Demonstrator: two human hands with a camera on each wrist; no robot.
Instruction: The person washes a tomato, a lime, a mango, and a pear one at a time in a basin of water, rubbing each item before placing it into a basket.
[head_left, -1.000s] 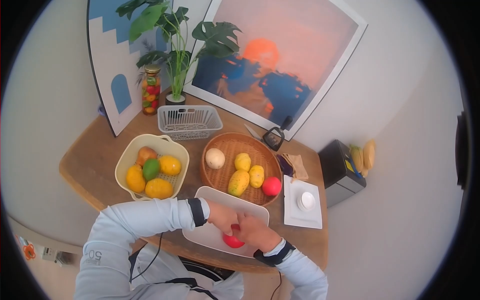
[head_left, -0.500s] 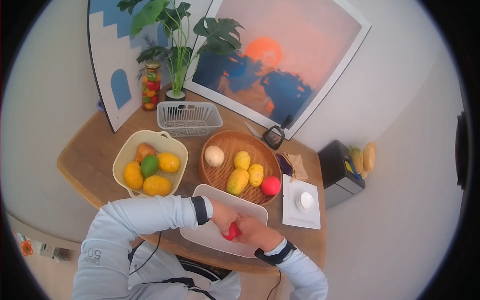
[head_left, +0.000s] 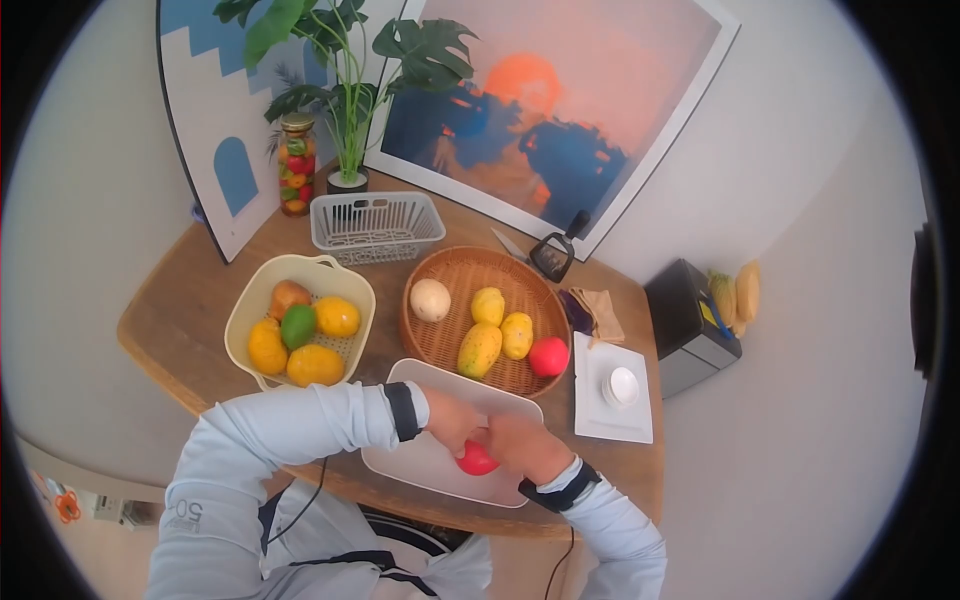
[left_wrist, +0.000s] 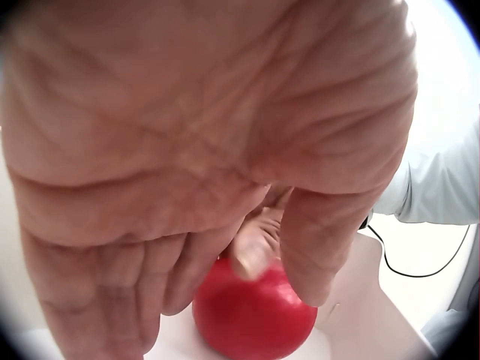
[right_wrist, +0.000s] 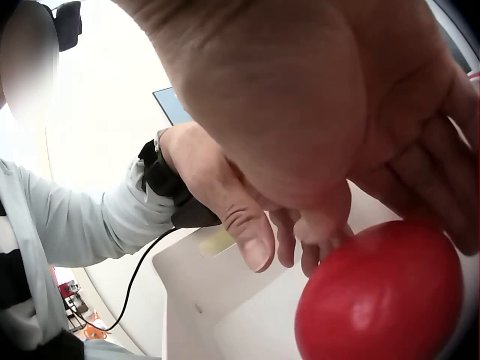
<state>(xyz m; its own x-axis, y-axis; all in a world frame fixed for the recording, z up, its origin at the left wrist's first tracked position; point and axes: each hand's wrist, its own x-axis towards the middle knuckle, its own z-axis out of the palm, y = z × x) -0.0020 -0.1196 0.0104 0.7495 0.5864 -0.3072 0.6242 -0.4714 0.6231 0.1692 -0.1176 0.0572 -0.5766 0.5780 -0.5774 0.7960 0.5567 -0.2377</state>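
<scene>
Ball [head_left: 478,459] sat near front edge of tub [head_left: 412,463]; right hand [head_left: 528,446] gripped, left hand [head_left: 451,418] open; round sides needed even finger support.

Pale walls [head_left: 830,190] — wooden table [head_left: 180,320] — floor [head_left: 115,560] seemingly light beige.

In the head view, the number "50" [head_left: 188,513] is showing in dark print on the person's pale left sleeve [head_left: 235,450], at the upper arm, toward the lower left. Smaller marks [head_left: 181,527] are sitting right beside the number on the same cloth, but they are coming out too small and blurred to read. Neither wrist view is showing any readable lettering or number.
</scene>
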